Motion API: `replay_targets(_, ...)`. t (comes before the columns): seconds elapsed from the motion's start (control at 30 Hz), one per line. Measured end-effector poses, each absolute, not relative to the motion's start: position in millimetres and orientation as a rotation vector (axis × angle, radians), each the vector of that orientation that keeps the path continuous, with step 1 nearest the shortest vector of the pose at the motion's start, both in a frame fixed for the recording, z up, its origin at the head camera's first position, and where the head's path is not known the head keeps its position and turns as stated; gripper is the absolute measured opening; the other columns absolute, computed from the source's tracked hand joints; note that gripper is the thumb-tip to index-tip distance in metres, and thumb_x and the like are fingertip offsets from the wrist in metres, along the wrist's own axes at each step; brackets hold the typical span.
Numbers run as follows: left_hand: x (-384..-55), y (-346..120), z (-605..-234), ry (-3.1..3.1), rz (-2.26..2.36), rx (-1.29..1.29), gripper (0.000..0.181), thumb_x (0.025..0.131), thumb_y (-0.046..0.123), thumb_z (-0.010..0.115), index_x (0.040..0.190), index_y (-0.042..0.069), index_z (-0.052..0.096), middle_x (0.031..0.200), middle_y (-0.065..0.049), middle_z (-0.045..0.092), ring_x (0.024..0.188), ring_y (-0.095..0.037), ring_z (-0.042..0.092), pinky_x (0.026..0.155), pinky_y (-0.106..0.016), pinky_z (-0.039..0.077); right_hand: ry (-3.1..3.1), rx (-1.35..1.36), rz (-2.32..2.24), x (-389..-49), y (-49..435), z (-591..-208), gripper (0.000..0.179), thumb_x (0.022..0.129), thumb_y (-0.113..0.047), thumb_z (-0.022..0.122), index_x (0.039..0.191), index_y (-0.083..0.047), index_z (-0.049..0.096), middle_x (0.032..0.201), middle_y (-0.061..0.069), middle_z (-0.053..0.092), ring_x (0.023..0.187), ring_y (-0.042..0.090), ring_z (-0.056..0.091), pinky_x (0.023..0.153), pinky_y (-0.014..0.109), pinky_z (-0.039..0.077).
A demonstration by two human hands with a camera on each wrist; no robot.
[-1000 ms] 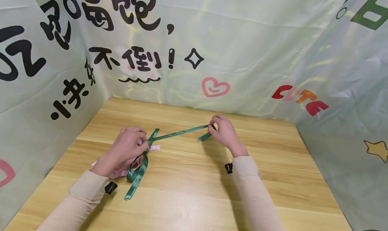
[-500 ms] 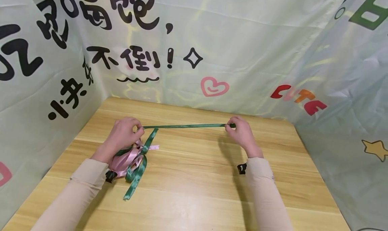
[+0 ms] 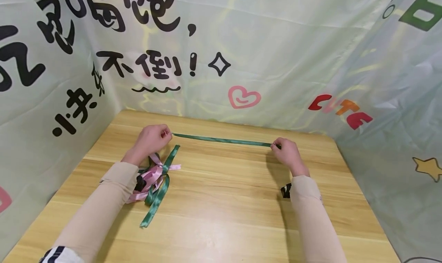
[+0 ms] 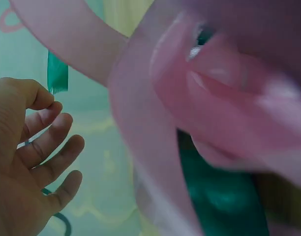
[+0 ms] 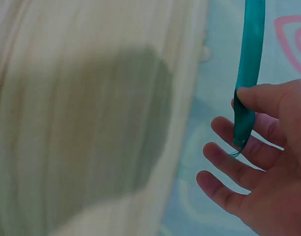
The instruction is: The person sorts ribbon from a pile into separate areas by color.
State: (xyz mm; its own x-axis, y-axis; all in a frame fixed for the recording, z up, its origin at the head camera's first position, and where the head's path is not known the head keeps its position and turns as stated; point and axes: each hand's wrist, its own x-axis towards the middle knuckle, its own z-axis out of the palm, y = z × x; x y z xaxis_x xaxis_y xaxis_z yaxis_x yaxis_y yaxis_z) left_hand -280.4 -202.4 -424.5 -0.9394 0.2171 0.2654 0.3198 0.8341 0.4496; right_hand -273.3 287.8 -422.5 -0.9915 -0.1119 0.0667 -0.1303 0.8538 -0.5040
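Note:
A single green satin ribbon [image 3: 222,140] stretches nearly straight above the wooden table. My left hand [image 3: 152,140] pinches its left end by a frayed edge, with thumb and index fingertip together in the left wrist view, the other fingers apart. At the other end, my right hand [image 3: 289,154] pinches the ribbon between thumb and index finger; a short frayed tail [image 5: 243,130] hangs past the thumb in the right wrist view. Below my left wrist lies a tangle of pink ribbon [image 3: 152,175] and another green ribbon [image 3: 154,207], partly hidden by the sleeve.
The wooden table [image 3: 221,217] is enclosed by printed cloth walls [image 3: 276,44] at the back and both sides. Black wrist cameras [image 3: 286,191] sit under the cuffs. A dark cable [image 3: 419,260] shows at the lower right corner.
The left hand has left the tangle, moving back and slightly right while pinching the ribbon's end. My right hand has moved right, drawing the green ribbon out; the tangle stays on the table.

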Motion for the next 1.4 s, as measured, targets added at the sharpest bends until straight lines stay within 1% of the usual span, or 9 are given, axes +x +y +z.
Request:
replay_targets(0.13, -290, -199, -429, -2.857, -0.811, -0.367, 0.019, 0.101, 0.021, 0.056, 0.098, 0.009, 0.07, 0.078, -0.005, 0.065, 0.068, -0.022, 0.055, 0.069, -0.036, 0.044, -3.005, 0.146, 0.842, -278, 292, -431, 0.027, 0.108, -0.019, 0.054, 0.118, 0.002, 0.066, 0.101, 0.018, 0.068, 0.081, 0.026, 0.056, 0.077, 0.042, 0.047)
replay_targets(0.27, -298, -195, -434, -2.874, -0.869, -0.345, 0.019, 0.1, 0.02, 0.053, 0.097, 0.008, 0.068, 0.081, -0.007, 0.065, 0.07, -0.022, 0.056, 0.069, -0.036, 0.045, -2.99, 0.098, 0.886, -283, 294, -436, 0.026, 0.109, -0.02, 0.053, 0.116, 0.002, 0.066, 0.098, 0.018, 0.068, 0.077, 0.025, 0.054, 0.073, 0.039, 0.045)
replay_targets(0.47, -308, -190, -439, -2.862, -0.896, -0.336, 0.019, 0.1, 0.02, 0.053, 0.098, 0.007, 0.067, 0.084, -0.009, 0.067, 0.071, -0.023, 0.059, 0.072, -0.038, 0.048, -2.963, 0.06, 0.905, -292, 291, -438, 0.027, 0.108, -0.02, 0.052, 0.117, 0.001, 0.067, 0.101, 0.019, 0.069, 0.078, 0.025, 0.054, 0.073, 0.038, 0.045)
replay_targets(0.7, -323, -186, -445, -2.864, -0.911, -0.243, 0.019, 0.099, 0.023, 0.056, 0.098, 0.007, 0.066, 0.086, -0.011, 0.067, 0.073, -0.025, 0.059, 0.068, -0.037, 0.047, -2.946, 0.029, 0.9, -299, 289, -437, 0.029, 0.107, -0.019, 0.051, 0.116, 0.002, 0.068, 0.102, 0.021, 0.069, 0.077, 0.026, 0.055, 0.075, 0.04, 0.046)
replay_targets(0.9, -330, -185, -450, -2.888, -0.915, -0.191, 0.02, 0.099, 0.024, 0.056, 0.097, 0.006, 0.066, 0.094, -0.013, 0.068, 0.08, -0.027, 0.06, 0.074, -0.038, 0.047, -2.97, 0.021, 0.887, -302, 291, -442, 0.03, 0.107, -0.019, 0.051, 0.119, 0.003, 0.068, 0.108, 0.023, 0.07, 0.081, 0.028, 0.057, 0.078, 0.042, 0.048)
replay_targets(1.03, -332, -185, -451, -2.903, -0.909, -0.175, 0.021, 0.099, 0.025, 0.056, 0.094, 0.006, 0.064, 0.09, -0.011, 0.066, 0.08, -0.027, 0.058, 0.073, -0.037, 0.044, -2.997, 0.015, 0.88, -307, 291, -446, 0.031, 0.107, -0.02, 0.05, 0.121, 0.002, 0.068, 0.111, 0.023, 0.07, 0.082, 0.028, 0.057, 0.078, 0.042, 0.047)
replay_targets(1.23, -338, -184, -453, -2.927, -0.884, -0.152, 0.025, 0.097, 0.028, 0.057, 0.079, 0.01, 0.054, 0.073, -0.005, 0.054, 0.071, -0.024, 0.051, 0.068, -0.035, 0.038, -3.03, -0.005, 0.855, -312, 289, -446, 0.031, 0.107, -0.02, 0.051, 0.121, 0.002, 0.069, 0.112, 0.023, 0.071, 0.084, 0.029, 0.059, 0.078, 0.042, 0.048)
replay_targets(1.3, -340, -184, -453, -2.938, -0.867, -0.139, 0.027, 0.097, 0.029, 0.058, 0.077, 0.011, 0.054, 0.073, -0.005, 0.054, 0.072, -0.024, 0.051, 0.067, -0.035, 0.038, -3.041, -0.006, 0.84, -314, 288, -446, 0.031, 0.107, -0.02, 0.053, 0.12, 0.003, 0.069, 0.112, 0.023, 0.071, 0.086, 0.029, 0.06, 0.078, 0.042, 0.049)
replay_targets(1.4, -343, -184, -454, -2.958, -0.842, -0.119, 0.026, 0.098, 0.03, 0.059, 0.082, 0.01, 0.059, 0.08, -0.007, 0.06, 0.076, -0.026, 0.054, 0.067, -0.036, 0.04, -3.054, -0.003, 0.827, -317, 286, -446, 0.03, 0.107, -0.019, 0.053, 0.119, 0.003, 0.07, 0.111, 0.023, 0.071, 0.085, 0.029, 0.061, 0.077, 0.042, 0.049)
